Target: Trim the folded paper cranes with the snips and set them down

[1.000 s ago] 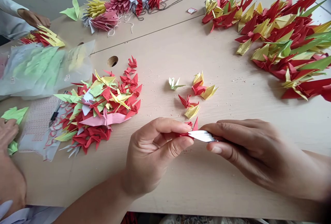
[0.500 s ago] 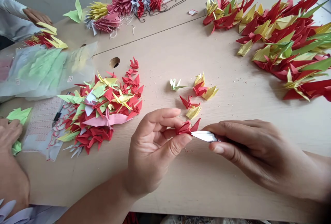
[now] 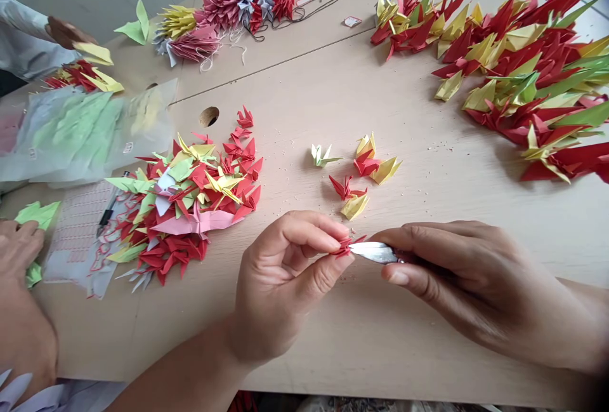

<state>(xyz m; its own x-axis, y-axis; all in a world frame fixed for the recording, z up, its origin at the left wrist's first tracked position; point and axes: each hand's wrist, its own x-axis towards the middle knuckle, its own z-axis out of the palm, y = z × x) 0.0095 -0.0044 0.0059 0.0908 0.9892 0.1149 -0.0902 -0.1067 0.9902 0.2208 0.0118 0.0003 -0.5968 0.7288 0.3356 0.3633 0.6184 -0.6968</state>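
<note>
My left hand (image 3: pixel 285 279) pinches a small red paper crane (image 3: pixel 343 247) between thumb and fingertips, low over the table. In my right hand (image 3: pixel 471 279) is a pair of small scissors (image 3: pixel 373 252); its handle is hidden in my fingers. The pointed metal blades touch or nearly touch the crane's folded tip. Just beyond lie a few loose cranes: a pale green one (image 3: pixel 323 155), a red one (image 3: pixel 346 188) and yellow ones, such as the one nearest my fingers (image 3: pixel 354 207).
At left is a mixed heap of cranes (image 3: pixel 195 202), beside plastic bags (image 3: pixel 80 126) and a pen (image 3: pixel 105 215). A larger crane pile (image 3: pixel 523 69) spreads at right. Strung cranes (image 3: pixel 252 2) lie at the back. Two other people's hands show at left, one (image 3: pixel 19 247) by green paper.
The red crane has turned in my left fingers and now shows edge-on. My left fingers have closed in around it, and the scissors have shifted slightly. At far left, another person's hand has lifted.
</note>
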